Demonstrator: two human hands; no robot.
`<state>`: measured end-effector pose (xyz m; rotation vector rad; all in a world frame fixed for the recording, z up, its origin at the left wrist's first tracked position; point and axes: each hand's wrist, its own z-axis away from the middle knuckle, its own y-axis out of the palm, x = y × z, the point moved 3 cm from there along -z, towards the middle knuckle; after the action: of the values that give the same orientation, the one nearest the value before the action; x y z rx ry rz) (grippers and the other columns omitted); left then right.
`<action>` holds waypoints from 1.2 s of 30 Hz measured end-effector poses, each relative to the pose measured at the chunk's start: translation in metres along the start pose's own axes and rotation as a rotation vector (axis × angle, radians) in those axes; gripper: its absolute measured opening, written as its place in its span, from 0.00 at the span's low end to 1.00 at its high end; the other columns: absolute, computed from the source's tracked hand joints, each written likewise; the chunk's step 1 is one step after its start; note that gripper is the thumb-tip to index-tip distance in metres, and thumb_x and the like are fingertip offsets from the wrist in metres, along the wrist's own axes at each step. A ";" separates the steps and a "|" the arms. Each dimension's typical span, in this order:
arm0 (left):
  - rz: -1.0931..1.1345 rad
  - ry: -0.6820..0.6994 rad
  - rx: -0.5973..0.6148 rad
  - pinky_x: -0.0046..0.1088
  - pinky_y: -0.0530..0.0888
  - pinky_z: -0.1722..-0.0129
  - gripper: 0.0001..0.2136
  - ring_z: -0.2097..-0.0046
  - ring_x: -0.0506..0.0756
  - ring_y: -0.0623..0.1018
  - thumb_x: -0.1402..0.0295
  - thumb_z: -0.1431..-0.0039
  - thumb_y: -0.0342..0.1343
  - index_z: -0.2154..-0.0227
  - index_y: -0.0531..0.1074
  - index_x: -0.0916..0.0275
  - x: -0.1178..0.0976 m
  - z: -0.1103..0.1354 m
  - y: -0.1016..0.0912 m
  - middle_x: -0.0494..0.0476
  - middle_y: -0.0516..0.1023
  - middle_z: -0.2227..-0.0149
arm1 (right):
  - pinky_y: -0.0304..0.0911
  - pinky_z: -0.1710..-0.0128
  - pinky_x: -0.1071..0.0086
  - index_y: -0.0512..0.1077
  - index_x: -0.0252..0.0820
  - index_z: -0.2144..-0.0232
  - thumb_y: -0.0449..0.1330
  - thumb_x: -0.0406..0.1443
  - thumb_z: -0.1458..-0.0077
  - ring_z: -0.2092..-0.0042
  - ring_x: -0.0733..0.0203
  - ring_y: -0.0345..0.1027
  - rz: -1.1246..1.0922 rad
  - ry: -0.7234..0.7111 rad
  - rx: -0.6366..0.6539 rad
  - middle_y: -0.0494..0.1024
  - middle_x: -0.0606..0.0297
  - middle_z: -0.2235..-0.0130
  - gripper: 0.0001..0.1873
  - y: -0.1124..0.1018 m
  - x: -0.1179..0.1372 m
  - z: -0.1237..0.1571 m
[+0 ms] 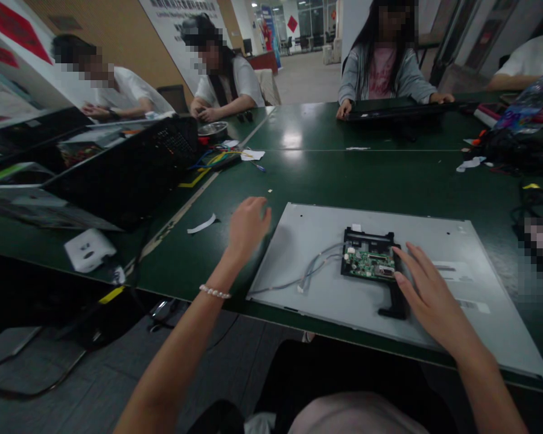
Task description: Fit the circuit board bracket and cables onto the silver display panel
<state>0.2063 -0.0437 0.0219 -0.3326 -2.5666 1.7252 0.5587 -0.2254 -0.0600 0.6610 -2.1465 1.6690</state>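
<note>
A grey monitor back panel (443,253) lies flat on the green table in front of me. On it sits a green circuit board (368,262) in a black frame, with grey cables (314,268) trailing to its left. My right hand (428,298) rests flat on the panel, fingers stretched out, fingertips touching the board's right edge. My left hand (247,226) hovers over the table just off the panel's left corner, fingers loosely curled and empty. A bead bracelet circles that wrist.
Black monitors and laptops (131,166) lie on the left, with coloured wires (217,158) and a metal bowl (212,129) behind. A white device (89,249) sits near the table edge. Several people sit around the far side. Cables and bags crowd the right.
</note>
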 end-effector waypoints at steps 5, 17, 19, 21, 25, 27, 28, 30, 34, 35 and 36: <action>-0.206 -0.330 -0.085 0.44 0.70 0.53 0.24 0.47 0.70 0.71 0.59 0.39 0.56 0.46 0.64 0.71 0.094 0.001 -0.009 0.76 0.68 0.48 | 0.47 0.33 0.45 0.56 0.46 0.35 0.45 0.48 0.33 0.30 0.47 0.44 -0.015 0.009 -0.010 0.53 0.55 0.30 0.29 0.001 0.005 0.003; -0.382 -0.384 0.108 0.36 0.67 0.60 0.15 0.57 0.61 0.72 0.67 0.35 0.44 0.63 0.74 0.70 0.139 0.014 -0.009 0.66 0.74 0.59 | 0.46 0.32 0.46 0.56 0.46 0.35 0.44 0.48 0.33 0.30 0.48 0.45 -0.050 0.020 -0.034 0.55 0.55 0.31 0.29 0.001 0.013 0.009; -0.357 -0.352 0.105 0.37 0.67 0.61 0.16 0.58 0.62 0.73 0.66 0.35 0.44 0.62 0.75 0.69 0.129 0.017 -0.011 0.67 0.75 0.59 | 0.47 0.32 0.47 0.56 0.46 0.35 0.45 0.49 0.33 0.30 0.48 0.46 -0.048 0.021 -0.042 0.56 0.55 0.31 0.29 0.001 0.013 0.010; -0.319 -0.307 0.097 0.37 0.67 0.60 0.17 0.57 0.62 0.73 0.65 0.34 0.43 0.60 0.76 0.67 0.114 0.024 -0.015 0.66 0.75 0.58 | 0.47 0.33 0.46 0.56 0.46 0.35 0.45 0.49 0.33 0.30 0.48 0.46 -0.046 0.022 -0.046 0.56 0.55 0.31 0.29 0.003 0.013 0.011; -0.095 -0.170 -0.010 0.38 0.69 0.56 0.15 0.54 0.62 0.74 0.65 0.33 0.45 0.60 0.78 0.62 0.063 0.046 -0.033 0.63 0.77 0.56 | 0.49 0.33 0.46 0.57 0.46 0.36 0.45 0.48 0.33 0.31 0.47 0.48 -0.049 0.016 -0.066 0.58 0.55 0.32 0.28 0.002 0.015 0.011; 0.021 -0.083 -0.059 0.38 0.70 0.54 0.13 0.55 0.61 0.75 0.66 0.34 0.47 0.62 0.78 0.60 0.032 0.062 -0.042 0.61 0.78 0.57 | 0.51 0.34 0.47 0.58 0.46 0.36 0.46 0.47 0.33 0.32 0.48 0.52 -0.054 0.004 -0.104 0.61 0.54 0.34 0.27 -0.002 0.018 0.009; 0.065 -0.034 -0.073 0.38 0.71 0.53 0.12 0.55 0.60 0.75 0.67 0.34 0.48 0.63 0.78 0.60 0.015 0.071 -0.045 0.60 0.79 0.58 | 0.52 0.34 0.48 0.59 0.46 0.36 0.47 0.47 0.34 0.33 0.49 0.55 -0.058 -0.004 -0.132 0.63 0.54 0.35 0.27 -0.005 0.021 0.009; 0.137 0.072 -0.073 0.37 0.71 0.53 0.11 0.56 0.58 0.76 0.69 0.34 0.49 0.62 0.78 0.59 -0.016 0.088 -0.048 0.59 0.79 0.59 | 0.53 0.34 0.49 0.60 0.47 0.37 0.48 0.45 0.34 0.35 0.50 0.58 -0.068 -0.023 -0.195 0.65 0.56 0.36 0.25 -0.011 0.029 0.008; 0.172 0.213 -0.070 0.38 0.72 0.52 0.10 0.56 0.58 0.76 0.72 0.35 0.50 0.59 0.77 0.58 -0.067 0.121 -0.046 0.59 0.79 0.58 | 0.54 0.34 0.50 0.62 0.47 0.39 0.49 0.40 0.34 0.35 0.52 0.59 -0.086 -0.079 -0.256 0.67 0.58 0.37 0.23 -0.015 0.052 0.010; 0.163 0.245 -0.062 0.38 0.72 0.52 0.10 0.56 0.58 0.76 0.73 0.35 0.50 0.59 0.77 0.58 -0.078 0.128 -0.044 0.59 0.79 0.58 | 0.54 0.34 0.50 0.62 0.47 0.39 0.49 0.39 0.34 0.35 0.52 0.59 -0.091 -0.097 -0.249 0.67 0.58 0.37 0.22 -0.014 0.058 0.010; 0.150 0.270 -0.057 0.38 0.72 0.53 0.10 0.56 0.58 0.76 0.73 0.35 0.50 0.58 0.76 0.59 -0.087 0.135 -0.042 0.59 0.79 0.58 | 0.54 0.34 0.50 0.62 0.48 0.39 0.49 0.39 0.34 0.35 0.52 0.59 -0.094 -0.117 -0.238 0.67 0.59 0.37 0.22 -0.012 0.064 0.011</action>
<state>0.2648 -0.1983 0.0166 -0.7243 -2.4513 1.5279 0.5121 -0.2483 -0.0184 0.7908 -2.3081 1.3296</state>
